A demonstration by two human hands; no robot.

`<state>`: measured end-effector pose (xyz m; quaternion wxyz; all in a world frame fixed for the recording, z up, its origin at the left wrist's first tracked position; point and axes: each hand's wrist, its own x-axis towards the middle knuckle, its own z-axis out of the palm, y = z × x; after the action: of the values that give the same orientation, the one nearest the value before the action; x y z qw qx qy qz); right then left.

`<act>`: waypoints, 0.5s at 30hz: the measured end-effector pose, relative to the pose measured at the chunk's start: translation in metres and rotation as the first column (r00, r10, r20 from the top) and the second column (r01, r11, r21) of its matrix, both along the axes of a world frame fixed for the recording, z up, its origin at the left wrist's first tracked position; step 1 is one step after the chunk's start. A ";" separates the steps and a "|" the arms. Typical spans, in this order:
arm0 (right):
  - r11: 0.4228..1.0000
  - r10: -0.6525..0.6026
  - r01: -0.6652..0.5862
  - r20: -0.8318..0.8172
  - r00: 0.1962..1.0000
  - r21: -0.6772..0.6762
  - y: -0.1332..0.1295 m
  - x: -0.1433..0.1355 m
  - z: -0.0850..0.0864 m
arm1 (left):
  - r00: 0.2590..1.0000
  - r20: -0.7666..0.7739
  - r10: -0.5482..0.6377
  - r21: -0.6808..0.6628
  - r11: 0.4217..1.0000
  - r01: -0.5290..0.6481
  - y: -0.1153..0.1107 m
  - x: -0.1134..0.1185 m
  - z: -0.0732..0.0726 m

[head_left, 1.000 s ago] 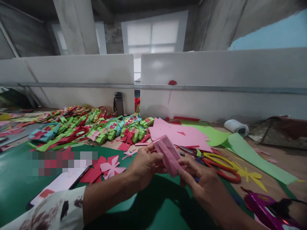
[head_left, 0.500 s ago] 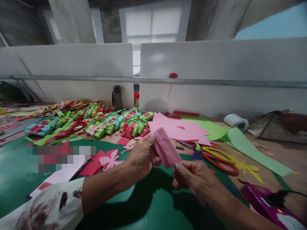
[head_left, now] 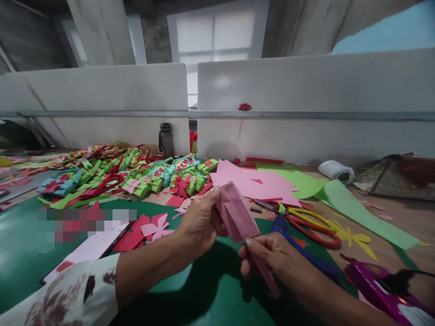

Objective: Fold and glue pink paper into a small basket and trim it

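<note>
Over the green mat, my left hand pinches a folded pink paper piece along its left side, thumb on top. At the lower corner of that piece, my right hand grips a narrow pink paper strip between thumb and fingers. The strip's lower end hangs out below the hand. Its upper end meets the folded piece; whether the two are joined I cannot tell. Behind my right wrist lies a blue long-handled tool, partly covered by the arm.
Finished-looking green paper baskets are heaped at the back left. Pink sheets, scissors with red handles and a purple device lie rightward. A phone rests left beside a pink paper flower. A dark bottle stands behind.
My right hand has shifted slightly left and down, tilting the strip into fuller view. The folded pink piece has turned slightly in my left hand. More of the blue tool shows.
</note>
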<state>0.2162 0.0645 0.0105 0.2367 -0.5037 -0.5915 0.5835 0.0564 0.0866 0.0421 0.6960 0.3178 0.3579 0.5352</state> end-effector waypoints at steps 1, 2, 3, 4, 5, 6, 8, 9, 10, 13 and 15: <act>1.000 0.007 -0.007 -0.004 1.000 -0.001 0.000 0.000 -0.001 | 1.000 0.006 0.007 -0.007 1.000 -0.007 0.000 0.000 -0.001; 1.000 0.017 -0.017 -0.013 1.000 0.005 -0.001 0.000 -0.001 | 1.000 0.003 0.012 -0.008 1.000 -0.012 0.000 0.000 -0.001; 1.000 0.028 -0.027 -0.024 0.999 0.015 -0.001 0.000 -0.002 | 1.000 -0.007 0.014 -0.003 1.000 -0.014 0.000 0.001 -0.002; 0.999 0.037 -0.036 -0.032 0.999 0.025 -0.001 0.000 -0.002 | 1.000 -0.022 0.012 0.009 1.000 -0.012 0.000 0.001 -0.003; 0.999 0.045 -0.044 -0.038 0.998 0.033 -0.001 0.000 -0.004 | 0.999 -0.033 0.006 0.029 1.000 -0.005 0.000 0.001 -0.003; 0.998 0.051 -0.049 -0.041 0.998 0.037 -0.001 0.000 -0.005 | 0.999 -0.034 0.002 0.053 0.999 0.000 -0.001 0.001 -0.004; 0.997 0.071 -0.069 -0.036 0.997 0.043 -0.001 0.000 -0.009 | 1.000 -0.007 0.004 0.097 0.995 -0.003 -0.002 0.001 -0.005; 0.995 0.087 -0.086 -0.027 0.996 0.053 0.000 0.001 -0.011 | 1.000 0.010 0.013 0.112 0.994 -0.014 -0.003 0.001 -0.004; 0.991 0.109 -0.108 -0.008 0.994 0.075 0.000 0.002 -0.012 | 0.999 0.020 0.027 0.123 0.992 -0.029 -0.004 0.001 -0.004; 0.957 0.152 -0.193 0.194 0.969 0.217 0.000 0.006 -0.010 | 0.998 0.009 0.068 0.145 0.987 -0.068 -0.005 0.001 -0.002; 0.889 0.092 -0.264 0.420 0.903 0.373 0.000 0.010 -0.003 | 0.996 -0.007 0.084 0.167 0.983 -0.081 -0.007 0.001 0.000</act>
<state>0.2257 0.0644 0.0079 0.1612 -0.4892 -0.7828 0.3491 0.0577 0.0794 0.0423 0.6416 0.3638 0.3297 0.5893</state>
